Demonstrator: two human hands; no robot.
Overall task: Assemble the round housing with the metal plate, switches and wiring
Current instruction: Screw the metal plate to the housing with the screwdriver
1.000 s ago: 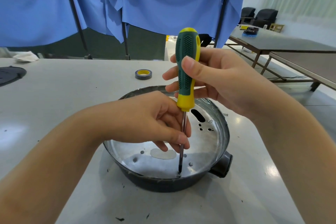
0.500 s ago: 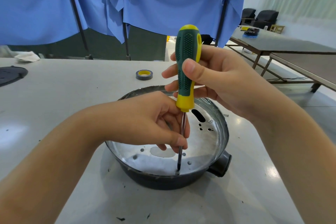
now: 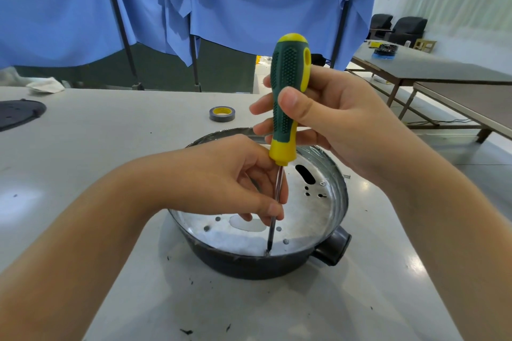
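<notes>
The round dark housing (image 3: 249, 266) sits on the white table in front of me, with a stubby black spout at its right side. A shiny metal plate (image 3: 310, 213) with several holes and a slot lies inside it. My right hand (image 3: 332, 122) grips the green and yellow handle of a screwdriver (image 3: 288, 99) held nearly upright. Its tip rests on a screw at the plate's near edge. My left hand (image 3: 221, 183) reaches over the housing and pinches the screwdriver's thin shaft low down.
A roll of grey tape (image 3: 222, 113) with a yellow core lies behind the housing. A dark round cover (image 3: 16, 115) rests at the table's far left. Blue cloth hangs on stands behind the table. Other tables stand to the right. Small dark scraps dot the near tabletop.
The screwdriver handle has turned slightly in my right hand and both hands stay in place. The view has shifted a little.
</notes>
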